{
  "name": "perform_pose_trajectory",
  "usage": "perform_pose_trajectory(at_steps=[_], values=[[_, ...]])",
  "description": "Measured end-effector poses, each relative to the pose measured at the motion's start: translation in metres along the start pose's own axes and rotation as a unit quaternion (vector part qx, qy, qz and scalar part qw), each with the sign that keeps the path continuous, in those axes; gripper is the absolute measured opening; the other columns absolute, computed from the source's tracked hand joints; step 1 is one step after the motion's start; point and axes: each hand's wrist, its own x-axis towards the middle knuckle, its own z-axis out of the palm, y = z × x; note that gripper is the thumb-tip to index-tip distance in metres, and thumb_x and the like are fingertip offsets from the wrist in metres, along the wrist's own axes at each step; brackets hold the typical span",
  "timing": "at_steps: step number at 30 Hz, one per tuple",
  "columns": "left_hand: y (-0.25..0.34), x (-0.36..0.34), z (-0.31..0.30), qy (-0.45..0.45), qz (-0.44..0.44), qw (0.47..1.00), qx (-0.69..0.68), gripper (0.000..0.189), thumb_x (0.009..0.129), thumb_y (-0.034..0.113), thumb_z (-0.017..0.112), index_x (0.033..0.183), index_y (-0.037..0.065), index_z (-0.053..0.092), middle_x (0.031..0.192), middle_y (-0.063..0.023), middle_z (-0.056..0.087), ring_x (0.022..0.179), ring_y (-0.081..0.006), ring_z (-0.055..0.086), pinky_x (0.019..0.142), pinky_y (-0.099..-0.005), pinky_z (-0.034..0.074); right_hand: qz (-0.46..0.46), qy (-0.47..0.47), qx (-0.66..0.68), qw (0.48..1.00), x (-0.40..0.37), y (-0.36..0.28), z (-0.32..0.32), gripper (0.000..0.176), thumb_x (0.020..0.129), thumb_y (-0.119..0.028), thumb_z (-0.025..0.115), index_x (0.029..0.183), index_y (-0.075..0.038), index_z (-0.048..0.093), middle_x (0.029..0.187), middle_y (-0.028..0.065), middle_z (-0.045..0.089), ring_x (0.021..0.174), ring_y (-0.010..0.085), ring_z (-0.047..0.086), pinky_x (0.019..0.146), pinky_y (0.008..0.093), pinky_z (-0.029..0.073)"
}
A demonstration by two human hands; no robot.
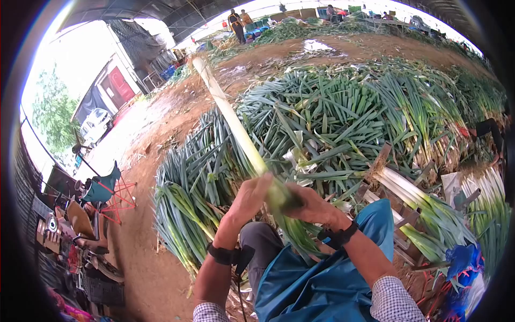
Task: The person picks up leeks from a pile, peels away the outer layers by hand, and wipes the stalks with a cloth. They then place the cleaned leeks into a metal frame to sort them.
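Note:
A long leek [236, 125] with a white stalk points up and to the left, its green leaves hanging over my lap. My left hand [250, 197] is against the leek where white turns to green, blurred by motion, its fingers partly hidden. Just right of it, my right hand [309, 205] is closed around the green part. Beyond both hands lies a big heap of green leeks [322, 107]. To the right, a bundle of trimmed white-stalked leeks [402, 188] rests on a wooden rack [406, 214].
A blue apron [322, 290] covers my lap. Blue plastic [464, 263] lies at the lower right. A folding chair [104, 185] and a bicycle basket [102, 287] stand at left on the dirt floor [139, 241]. Other people [236, 26] are far back; another person's arm [488, 129] shows at the right edge.

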Motion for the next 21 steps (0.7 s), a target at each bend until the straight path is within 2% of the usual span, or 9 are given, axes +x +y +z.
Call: perform_pose_trajectory(at_steps=[1, 4, 7, 10, 13, 16, 18, 21], values=[[0.001, -0.001, 0.0, -0.009, 0.007, 1.0, -0.001, 0.058, 0.108, 0.047, 0.04, 0.098, 0.0, 0.073, 0.085, -0.003, 0.069, 0.079, -0.0097, 0.059, 0.074, -0.027, 0.048, 0.016, 0.001, -0.012, 1.0, -0.001, -0.001, -0.001, 0.056, 0.085, -0.009, 0.073, 0.137, -0.001, 0.054, 0.109, 0.0098, 0.067, 0.101, 0.0128, 0.059, 0.092, 0.0307, 0.049], [0.0, -0.006, -0.002, -0.024, 0.016, 0.999, -0.02, 0.058, 0.108, 0.048, 0.042, 0.099, -0.001, 0.072, 0.086, -0.0012, 0.067, 0.08, -0.0086, 0.056, 0.075, -0.0265, 0.046, 0.039, 0.007, 0.143, 0.989, 0.0, 0.017, 0.0, 0.048, 0.088, -0.008, 0.07, 0.134, -0.001, 0.059, 0.111, 0.0105, 0.069, 0.103, 0.012, 0.061, 0.093, 0.0292, 0.049], [-0.008, -0.007, -0.001, -0.027, 0.006, 0.998, -0.051, 0.058, 0.106, 0.051, 0.047, 0.102, -0.003, 0.07, 0.09, 0.0023, 0.063, 0.086, -0.0066, 0.051, 0.078, -0.0259, 0.042, -0.005, 0.039, 0.096, 0.995, 0.001, 0.022, 0.003, 0.04, 0.089, -0.006, 0.067, 0.129, -0.002, 0.064, 0.104, 0.0137, 0.072, 0.097, 0.0112, 0.064, 0.089, 0.0283, 0.051], [-0.013, -0.008, 0.0, -0.026, -0.002, 0.999, -0.047, 0.058, 0.106, 0.05, 0.047, 0.105, -0.003, 0.069, 0.092, 0.0021, 0.064, 0.087, -0.0066, 0.051, 0.079, -0.026, 0.042, -0.054, 0.079, -0.074, 0.993, -0.001, 0.015, 0.006, 0.041, 0.089, -0.006, 0.066, 0.13, -0.003, 0.063, 0.099, 0.0207, 0.072, 0.085, 0.0195, 0.07, 0.08, 0.0311, 0.054], [-0.022, -0.004, 0.002, -0.027, -0.008, 0.998, -0.058, 0.058, 0.106, 0.051, 0.047, 0.109, -0.004, 0.069, 0.094, 0.0017, 0.065, 0.089, -0.0072, 0.052, 0.081, -0.026, 0.043, -0.054, 0.121, -0.187, 0.973, 0.002, 0.013, 0.011, 0.033, 0.092, -0.005, 0.065, 0.125, -0.003, 0.064, 0.091, 0.0194, 0.072, 0.079, 0.0168, 0.07, 0.075, 0.0339, 0.055], [-0.02, -0.004, 0.003, -0.035, -0.017, 0.997, -0.062, 0.059, 0.106, 0.05, 0.047, 0.113, -0.004, 0.069, 0.097, 0.0008, 0.066, 0.091, -0.0078, 0.053, 0.083, -0.0261, 0.044, -0.121, 0.137, -0.254, 0.95, 0.006, 0.004, 0.008, 0.032, 0.092, -0.009, 0.063, 0.124, -0.001, 0.064, 0.101, 0.0273, 0.068, 0.075, 0.0384, 0.067, 0.067, 0.0382, 0.054], [-0.008, -0.006, -0.002, -0.046, -0.034, 0.996, -0.066, 0.059, 0.106, 0.05, 0.047, 0.117, -0.004, 0.068, 0.1, 0.0003, 0.066, 0.092, -0.0081, 0.054, 0.084, -0.0263, 0.045, -0.09, 0.158, -0.177, 0.967, 0.002, -0.004, 0.012, 0.028, 0.095, -0.012, 0.063, 0.12, -0.001, 0.065, 0.096, 0.0228, 0.07, 0.073, 0.0318, 0.068, 0.068, 0.0366, 0.054], [-0.025, -0.001, 0.007, -0.017, 0.038, 0.996, -0.083, 0.055, 0.107, 0.048, 0.045, 0.115, -0.001, 0.069, 0.084, -0.0007, 0.068, 0.071, -0.008, 0.059, 0.064, -0.0245, 0.048, -0.061, 0.146, -0.08, 0.984, 0.006, 0.004, 0.01, 0.024, 0.099, -0.017, 0.062, 0.116, 0.001, 0.066, 0.091, 0.0137, 0.072, 0.074, 0.0204, 0.066, 0.069, 0.0338, 0.053]])
